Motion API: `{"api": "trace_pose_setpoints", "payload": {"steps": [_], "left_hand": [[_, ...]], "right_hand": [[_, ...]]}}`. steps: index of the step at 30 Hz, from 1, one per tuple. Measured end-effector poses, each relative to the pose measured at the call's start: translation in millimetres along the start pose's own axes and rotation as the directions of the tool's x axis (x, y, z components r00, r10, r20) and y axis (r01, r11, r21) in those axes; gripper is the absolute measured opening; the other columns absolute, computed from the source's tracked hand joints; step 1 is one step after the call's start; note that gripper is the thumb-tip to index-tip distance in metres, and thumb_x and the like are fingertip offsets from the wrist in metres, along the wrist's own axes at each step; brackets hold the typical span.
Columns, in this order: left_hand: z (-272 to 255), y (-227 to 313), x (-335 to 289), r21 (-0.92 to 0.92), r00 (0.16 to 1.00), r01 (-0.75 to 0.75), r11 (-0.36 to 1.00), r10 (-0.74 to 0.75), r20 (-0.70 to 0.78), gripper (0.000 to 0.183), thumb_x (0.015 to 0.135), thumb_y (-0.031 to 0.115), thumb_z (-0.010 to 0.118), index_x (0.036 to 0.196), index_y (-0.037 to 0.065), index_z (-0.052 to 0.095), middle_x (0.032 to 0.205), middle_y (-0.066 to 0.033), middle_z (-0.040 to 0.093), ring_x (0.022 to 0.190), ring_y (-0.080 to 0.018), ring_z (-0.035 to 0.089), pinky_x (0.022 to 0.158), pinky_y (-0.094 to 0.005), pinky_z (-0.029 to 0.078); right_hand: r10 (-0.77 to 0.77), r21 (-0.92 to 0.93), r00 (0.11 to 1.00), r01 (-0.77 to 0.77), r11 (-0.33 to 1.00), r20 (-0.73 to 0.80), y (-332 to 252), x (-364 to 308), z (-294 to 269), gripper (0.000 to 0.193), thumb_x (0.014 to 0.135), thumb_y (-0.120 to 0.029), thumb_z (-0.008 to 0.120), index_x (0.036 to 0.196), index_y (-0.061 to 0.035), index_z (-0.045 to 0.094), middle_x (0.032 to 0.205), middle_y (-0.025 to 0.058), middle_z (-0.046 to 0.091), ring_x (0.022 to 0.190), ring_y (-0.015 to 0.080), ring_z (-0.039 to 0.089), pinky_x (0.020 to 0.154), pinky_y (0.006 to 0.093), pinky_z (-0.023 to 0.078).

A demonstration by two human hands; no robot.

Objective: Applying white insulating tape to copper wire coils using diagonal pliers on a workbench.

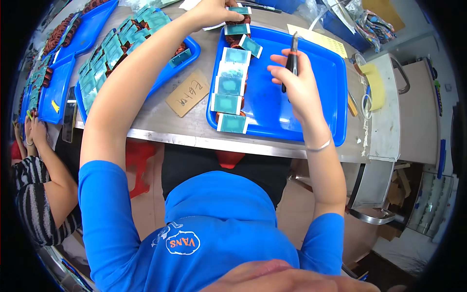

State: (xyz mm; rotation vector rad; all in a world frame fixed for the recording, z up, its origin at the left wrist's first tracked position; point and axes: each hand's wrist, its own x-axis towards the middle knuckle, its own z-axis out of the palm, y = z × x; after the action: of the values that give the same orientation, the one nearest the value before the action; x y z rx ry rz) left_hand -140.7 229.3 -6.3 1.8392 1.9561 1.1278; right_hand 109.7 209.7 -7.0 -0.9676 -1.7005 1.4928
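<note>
My left hand (214, 13) reaches to the far end of a row of parts, its fingers closed on a copper-wire coil (247, 19) with green tape. Several more green-taped coils (229, 85) form a column along the left side of a blue tray (272, 134). Most lie flat, and one near the far end sits askew. Over the middle of that tray my right hand (304, 80) holds black-handled pliers (292, 61), with the narrow metal tip pointing away from me. The jaws are too small to make out clearly.
Left of my tray lie a handwritten cardboard piece (188, 93) and another blue tray (193, 46) heaped with green-taped coils. Farther left, a co-worker's hands (36, 129) are beside more trays. A yellow sheet (318, 41) and yellow roll (373, 87) are at the right.
</note>
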Motion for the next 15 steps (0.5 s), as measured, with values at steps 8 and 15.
{"api": "trace_pose_setpoints", "payload": {"steps": [8,15], "left_hand": [[11,-28,-2,-0.418,0.942,0.021,0.908,0.122,0.314,0.035,0.074,0.008,0.066,0.107,0.005,0.054,0.088,-0.0042,0.059,0.081,-0.0119,0.055,0.07,-0.0278,0.047],[18,-37,-1,-0.521,0.925,0.055,0.852,0.152,0.347,0.025,0.08,0.008,0.06,0.104,0.005,0.056,0.09,-0.0038,0.059,0.082,-0.0112,0.054,0.072,-0.0276,0.046]], "right_hand": [[0.133,-0.111,0.99,-0.127,0.986,0.047,-5,32,19,0.045,0.072,-0.009,0.059,0.113,0.0003,0.044,0.101,0.0123,0.056,0.081,0.0165,0.056,0.07,0.0278,0.047],[-0.165,-0.088,0.98,0.175,0.981,0.11,14,36,30,0.041,0.07,-0.009,0.058,0.108,0.0009,0.049,0.094,0.0099,0.06,0.085,0.0172,0.059,0.077,0.0295,0.046]]}}
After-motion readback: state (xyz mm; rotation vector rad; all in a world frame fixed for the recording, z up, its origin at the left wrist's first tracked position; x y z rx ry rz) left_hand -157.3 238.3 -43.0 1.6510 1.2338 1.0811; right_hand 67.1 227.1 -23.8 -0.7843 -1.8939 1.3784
